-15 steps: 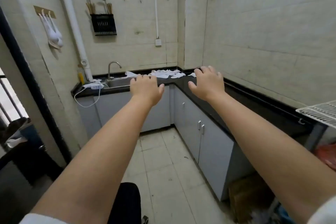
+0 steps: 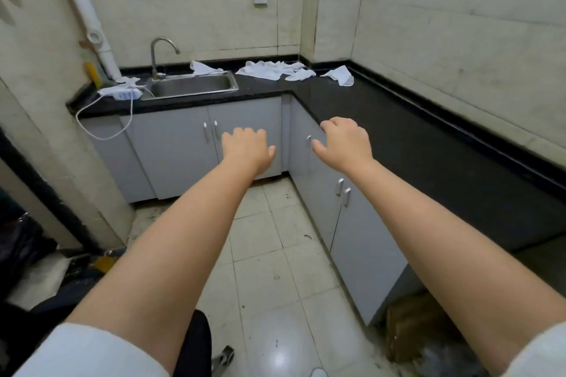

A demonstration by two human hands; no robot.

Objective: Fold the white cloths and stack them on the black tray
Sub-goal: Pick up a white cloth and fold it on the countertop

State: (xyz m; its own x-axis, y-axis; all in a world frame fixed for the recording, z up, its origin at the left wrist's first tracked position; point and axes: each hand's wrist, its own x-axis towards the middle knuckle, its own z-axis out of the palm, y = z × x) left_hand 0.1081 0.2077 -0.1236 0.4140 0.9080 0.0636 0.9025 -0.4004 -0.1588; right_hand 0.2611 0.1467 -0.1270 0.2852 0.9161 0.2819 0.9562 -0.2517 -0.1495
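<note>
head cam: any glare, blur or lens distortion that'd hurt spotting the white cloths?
Head view: strong wide-angle bowing, with wall lines and the counter edge curving toward the frame borders; a bright glare spot on the floor tile at the bottom; the white cloths are small and soft, though high-contrast against the black top; left hand and right hand are reasonably sharp; no black tray is distinguishable.

Several white cloths [image 2: 269, 70] lie crumpled and unfolded at the far corner of the black table [image 2: 398, 131]: a loose pile, a smaller one [image 2: 301, 75] touching it, one [image 2: 340, 75] apart rightward, another [image 2: 202, 68] behind the sink.
</note>
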